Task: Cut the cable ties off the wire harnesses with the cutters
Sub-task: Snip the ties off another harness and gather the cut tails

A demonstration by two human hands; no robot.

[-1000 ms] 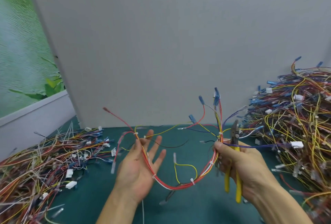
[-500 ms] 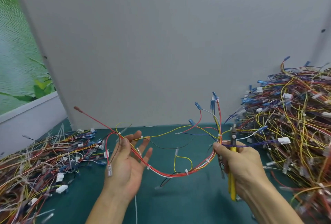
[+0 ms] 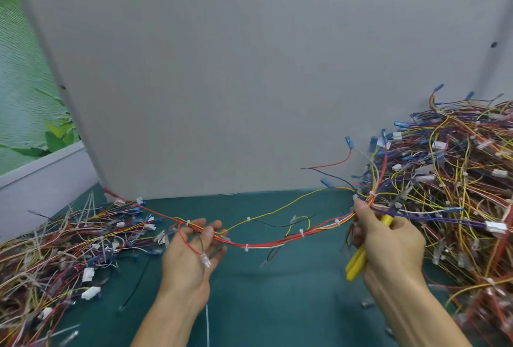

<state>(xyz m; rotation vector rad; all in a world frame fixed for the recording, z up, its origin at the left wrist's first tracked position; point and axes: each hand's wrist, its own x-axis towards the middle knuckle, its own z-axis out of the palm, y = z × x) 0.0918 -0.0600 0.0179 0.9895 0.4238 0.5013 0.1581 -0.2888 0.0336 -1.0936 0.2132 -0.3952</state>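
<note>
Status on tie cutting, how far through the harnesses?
Done, apparently: the left pile lies spread loose. In hand: one harness held between left hand and right hand, white cable ties still on it; the right hand also grips the cutters, not on a tie yet. Left: the big right pile, ties visible.

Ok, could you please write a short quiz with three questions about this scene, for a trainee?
1. True or false: the right hand holds the yellow-handled metal cutters.
2. Which heap of tangled coloured wires stands taller? A. the left heap B. the right heap
3. Fill in: the red-and-yellow wire harness with white plastic cable ties stretches from the right hand to the ___ hand.
Key: 1 true. 2 B. 3 left hand.
</note>
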